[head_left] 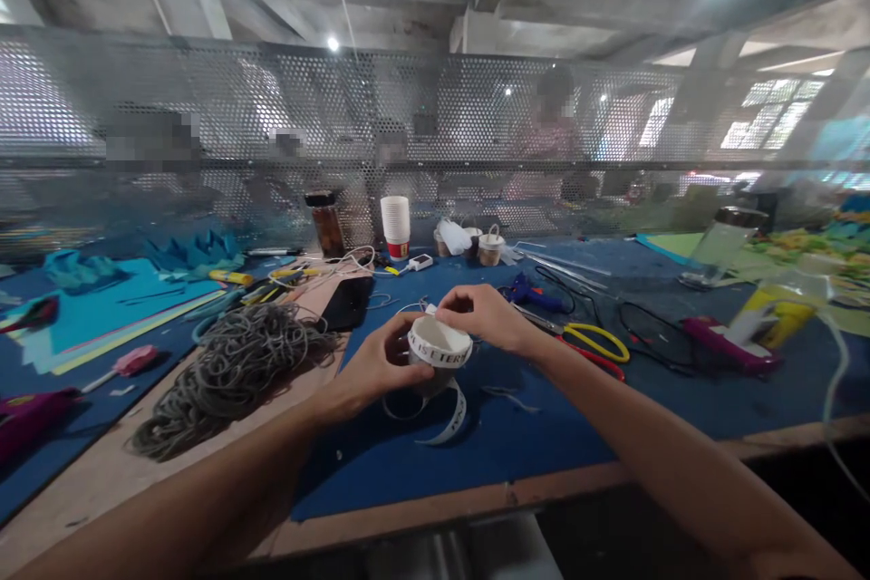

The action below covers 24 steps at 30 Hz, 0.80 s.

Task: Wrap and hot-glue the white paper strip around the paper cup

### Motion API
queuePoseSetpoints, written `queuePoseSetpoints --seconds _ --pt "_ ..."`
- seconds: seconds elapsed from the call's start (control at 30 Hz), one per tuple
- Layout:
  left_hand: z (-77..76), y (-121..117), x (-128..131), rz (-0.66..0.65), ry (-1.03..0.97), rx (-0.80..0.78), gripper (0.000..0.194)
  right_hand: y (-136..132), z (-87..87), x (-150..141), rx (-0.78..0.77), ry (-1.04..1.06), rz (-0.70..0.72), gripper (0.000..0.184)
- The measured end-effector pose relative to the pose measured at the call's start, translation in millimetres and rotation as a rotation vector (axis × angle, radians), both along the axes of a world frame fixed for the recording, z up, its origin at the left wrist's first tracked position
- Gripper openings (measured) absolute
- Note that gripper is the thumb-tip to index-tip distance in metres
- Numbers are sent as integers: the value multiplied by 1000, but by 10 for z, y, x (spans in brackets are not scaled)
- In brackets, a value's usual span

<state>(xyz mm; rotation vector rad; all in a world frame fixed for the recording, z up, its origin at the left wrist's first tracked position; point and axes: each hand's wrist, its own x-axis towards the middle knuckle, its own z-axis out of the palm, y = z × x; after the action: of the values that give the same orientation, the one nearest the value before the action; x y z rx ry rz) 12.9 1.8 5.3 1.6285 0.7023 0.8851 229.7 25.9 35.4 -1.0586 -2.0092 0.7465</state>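
Observation:
A small paper cup [435, 381] is upright above the blue mat, near the middle of the view. Around its rim runs a white ribbon [441, 355] printed with black letters, and a loose length of it curls down onto the mat. My left hand [381, 358] is closed around the cup's left side, thumb in front. At the far right of the rim, my right hand [482, 317] pinches with thumb and forefinger; a bit of white ribbon shows by the fingertips. The cup's back is hidden by the fingers.
A grey cord bundle [237, 372] and a black phone [346, 304] lie left. Behind stand stacked paper cups [395, 227] and a brown jar [326, 227]. To the right are yellow-and-red-handled scissors [598, 340], a blue glue gun [536, 292] and cables. A perforated screen [435, 118] closes the back.

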Motion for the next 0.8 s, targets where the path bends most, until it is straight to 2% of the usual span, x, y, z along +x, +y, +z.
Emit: queuePoseSetpoints --seconds 0.17,0.23,0.37,0.5,0.63,0.7,0.8 --pt "-17 -9 14 12 38 -12 61 -71 -6 -22 154 -162 -115 10" --pt "-22 -11 12 4 41 -10 61 -54 -12 1 106 -111 -84 13" --pt "-30 -6 2 5 13 0 65 11 -37 74 -103 114 -19 32" --pt "-35 17 -15 40 4 18 65 12 -60 98 -157 147 -24 30" --pt "-31 29 -22 46 24 43 66 3 -75 107 -286 204 6 31" --pt "-27 21 -20 53 34 56 66 8 -81 124 -307 223 32 31" --pt "-20 -1 -15 64 48 69 65 6 -73 151 -252 204 69 32"
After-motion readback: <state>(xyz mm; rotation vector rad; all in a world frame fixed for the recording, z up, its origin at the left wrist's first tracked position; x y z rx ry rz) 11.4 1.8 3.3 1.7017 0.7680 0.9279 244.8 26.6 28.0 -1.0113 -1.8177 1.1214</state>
